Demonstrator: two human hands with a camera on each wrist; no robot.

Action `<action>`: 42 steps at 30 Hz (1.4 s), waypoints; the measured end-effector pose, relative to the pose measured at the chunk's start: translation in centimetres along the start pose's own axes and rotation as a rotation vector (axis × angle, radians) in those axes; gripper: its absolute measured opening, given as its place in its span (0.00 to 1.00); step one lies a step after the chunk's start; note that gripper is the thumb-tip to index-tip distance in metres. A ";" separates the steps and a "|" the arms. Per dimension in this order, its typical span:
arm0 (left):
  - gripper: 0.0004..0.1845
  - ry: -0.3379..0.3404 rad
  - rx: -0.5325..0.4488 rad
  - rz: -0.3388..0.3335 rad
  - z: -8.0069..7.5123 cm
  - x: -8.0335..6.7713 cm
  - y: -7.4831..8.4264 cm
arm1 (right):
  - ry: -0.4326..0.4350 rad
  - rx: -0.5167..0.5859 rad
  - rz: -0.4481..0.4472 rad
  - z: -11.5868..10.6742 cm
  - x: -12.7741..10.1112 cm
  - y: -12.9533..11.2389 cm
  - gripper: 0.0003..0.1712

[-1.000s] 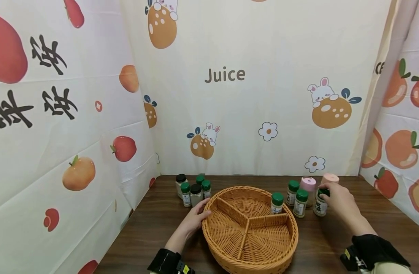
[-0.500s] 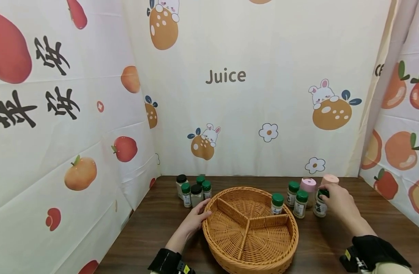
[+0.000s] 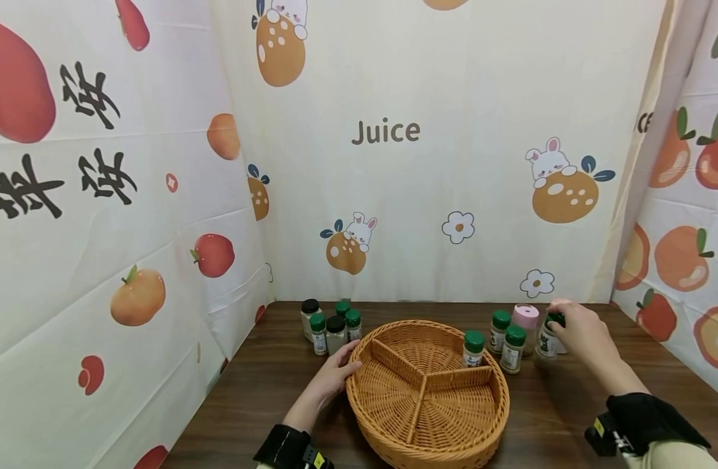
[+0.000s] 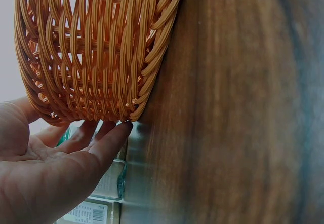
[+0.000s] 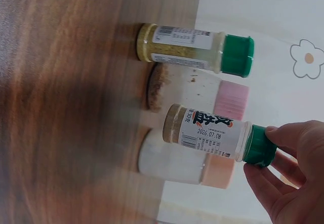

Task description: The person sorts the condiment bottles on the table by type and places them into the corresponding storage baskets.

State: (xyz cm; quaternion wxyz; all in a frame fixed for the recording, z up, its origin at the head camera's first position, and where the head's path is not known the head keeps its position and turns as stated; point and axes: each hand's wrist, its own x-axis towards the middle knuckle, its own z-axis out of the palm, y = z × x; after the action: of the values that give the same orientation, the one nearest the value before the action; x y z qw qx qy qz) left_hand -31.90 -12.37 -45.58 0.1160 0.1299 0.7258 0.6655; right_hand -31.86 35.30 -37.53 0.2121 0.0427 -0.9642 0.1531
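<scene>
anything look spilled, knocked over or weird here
Nothing spilled or toppled. One green-capped spice jar is off the table, pinched by its cap in the right hand; the other jars stand upright around the basket.

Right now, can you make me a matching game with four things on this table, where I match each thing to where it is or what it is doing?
Things:
1. left hand
2. right hand
3. basket
4. pink-capped jar

Places or states:
A. stands on the table behind the green-capped bottles on the right
B. pinches a bottle by its green cap
C. has three sections, with one green-capped bottle inside
D. rests against the basket's outer wall

Pairs: 1-D, 2-B, 3-C, 4-A
</scene>
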 end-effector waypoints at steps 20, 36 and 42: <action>0.31 0.000 -0.013 -0.001 0.0 0.2 -0.2 | 0.183 0.024 -0.060 -2.9 1.5 -2.5 0.17; 0.31 -0.001 -0.007 0.009 -0.1 0.2 -0.3 | 0.229 0.068 -0.112 -4.0 2.7 -5.4 0.17; 0.30 0.004 0.000 0.011 -0.1 0.1 -0.2 | 0.227 0.080 -0.127 -4.2 3.0 -7.1 0.17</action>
State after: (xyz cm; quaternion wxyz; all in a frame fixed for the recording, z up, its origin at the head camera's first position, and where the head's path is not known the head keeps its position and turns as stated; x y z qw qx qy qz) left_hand -32.02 -12.43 -45.78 0.1107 0.1325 0.7254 0.6664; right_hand -31.83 29.82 -30.64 0.3274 0.0947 -0.9224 0.1817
